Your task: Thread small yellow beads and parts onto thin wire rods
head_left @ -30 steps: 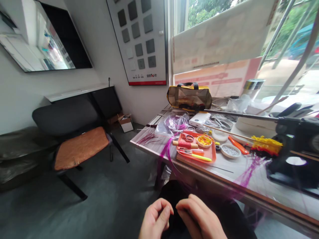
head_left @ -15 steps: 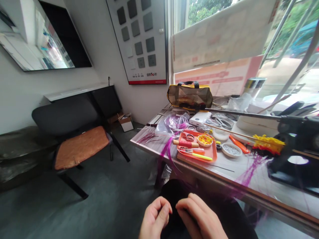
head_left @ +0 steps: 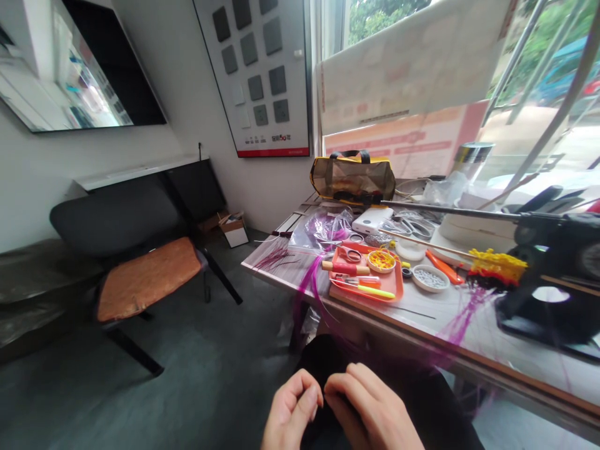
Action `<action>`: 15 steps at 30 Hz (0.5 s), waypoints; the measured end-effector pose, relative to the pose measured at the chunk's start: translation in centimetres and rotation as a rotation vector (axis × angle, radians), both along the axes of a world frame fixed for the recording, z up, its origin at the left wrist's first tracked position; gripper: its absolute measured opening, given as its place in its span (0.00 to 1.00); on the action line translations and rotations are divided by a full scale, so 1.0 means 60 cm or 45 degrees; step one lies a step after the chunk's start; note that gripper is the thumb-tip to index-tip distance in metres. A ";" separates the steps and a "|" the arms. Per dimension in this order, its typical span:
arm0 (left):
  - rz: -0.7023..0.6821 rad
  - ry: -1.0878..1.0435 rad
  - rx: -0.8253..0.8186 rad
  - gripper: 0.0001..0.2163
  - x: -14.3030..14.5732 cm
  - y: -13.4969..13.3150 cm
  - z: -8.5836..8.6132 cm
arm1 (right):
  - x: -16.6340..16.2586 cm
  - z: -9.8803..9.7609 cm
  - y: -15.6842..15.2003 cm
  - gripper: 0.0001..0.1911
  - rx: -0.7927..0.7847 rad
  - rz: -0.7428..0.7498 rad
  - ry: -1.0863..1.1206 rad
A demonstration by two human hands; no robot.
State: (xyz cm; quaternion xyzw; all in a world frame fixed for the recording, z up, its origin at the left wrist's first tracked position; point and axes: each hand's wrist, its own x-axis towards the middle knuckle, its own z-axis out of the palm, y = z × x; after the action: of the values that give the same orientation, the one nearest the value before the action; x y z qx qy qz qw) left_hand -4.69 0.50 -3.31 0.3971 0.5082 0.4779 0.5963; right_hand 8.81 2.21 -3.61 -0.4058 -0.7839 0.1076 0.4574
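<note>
My left hand (head_left: 291, 409) and my right hand (head_left: 369, 409) are low in the view over my dark lap, fingertips pinched together and almost touching each other. What they pinch is too fine to make out; thin purple strands (head_left: 315, 294) hang from the table edge down toward them. On the table (head_left: 422, 325) lies an orange tray (head_left: 397, 286) with scissors, a thread spool, a yellow-green pen and a small dish of yellow bits (head_left: 381, 260).
A small white dish of beads (head_left: 429, 279), a yellow fringe on a stick (head_left: 497, 265), a black stand (head_left: 548, 300), a white power bank (head_left: 372, 220) and a yellow bag (head_left: 352, 177) crowd the table. A chair with an orange cushion (head_left: 148, 277) stands at left.
The view has shifted slightly, so the table sits a little further left and higher. My hands have drawn closer together, fingertips nearly meeting.
</note>
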 end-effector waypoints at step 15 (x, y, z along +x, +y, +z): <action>-0.050 0.016 -0.028 0.18 -0.003 -0.001 0.001 | 0.004 0.006 -0.001 0.17 -0.019 0.037 -0.030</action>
State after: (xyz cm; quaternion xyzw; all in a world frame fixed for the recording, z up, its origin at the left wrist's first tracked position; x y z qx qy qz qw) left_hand -4.87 0.45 -3.27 0.4035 0.5092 0.4581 0.6066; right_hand 9.04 2.15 -3.27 -0.3988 -0.7943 0.1153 0.4436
